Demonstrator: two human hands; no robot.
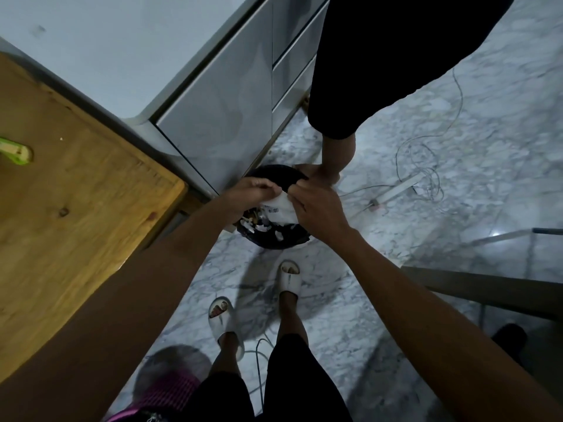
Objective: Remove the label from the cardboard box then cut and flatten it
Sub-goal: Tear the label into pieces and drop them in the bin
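Note:
A crumpled white label (281, 209) with a small barcode hangs between both hands above a black waste bin (275, 239) on the floor. My left hand (253, 190) pinches the label's upper left edge. My right hand (316, 208) grips its right side, fingers curled over it. The bin holds several scraps of white paper and other rubbish. The cardboard box is not in view.
A wooden table (76, 208) fills the left, with a green tool (15, 150) on it. Grey cabinet drawers (231, 117) stand behind the bin. Another person's leg (338, 153) stands right beside the bin. A white power strip (402, 187) and cables lie on the marble floor. My feet in white slippers (289, 277) are below.

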